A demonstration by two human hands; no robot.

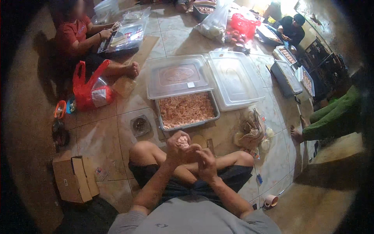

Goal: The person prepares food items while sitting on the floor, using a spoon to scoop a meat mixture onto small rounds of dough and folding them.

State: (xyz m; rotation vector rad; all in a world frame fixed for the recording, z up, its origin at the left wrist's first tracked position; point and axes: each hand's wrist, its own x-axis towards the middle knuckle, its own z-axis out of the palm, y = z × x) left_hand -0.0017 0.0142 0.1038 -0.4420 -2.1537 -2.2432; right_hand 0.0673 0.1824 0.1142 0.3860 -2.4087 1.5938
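My left hand (176, 149) is curled around a small lump of pinkish ground meat filling (183, 142), held above my crossed legs. My right hand (205, 161) is close beside it, fingers bent, with fingertips at the edge of a pale thin piece (195, 147) next to the lump; whether they pinch it I cannot tell. Just beyond the hands is a grey tub of ground meat mixture (187, 109), its far part covered by a translucent plastic lid (178, 74). A round pale disc (199, 141) lies on the floor behind my hands, partly hidden.
Another translucent lidded container (236, 80) stands right of the tub, a small dark dish (140, 125) left of it. A crumpled cloth (252, 127), red plastic bag (93, 90), cardboard box (76, 180) and cup (271, 200) are around me. Several other people sit nearby.
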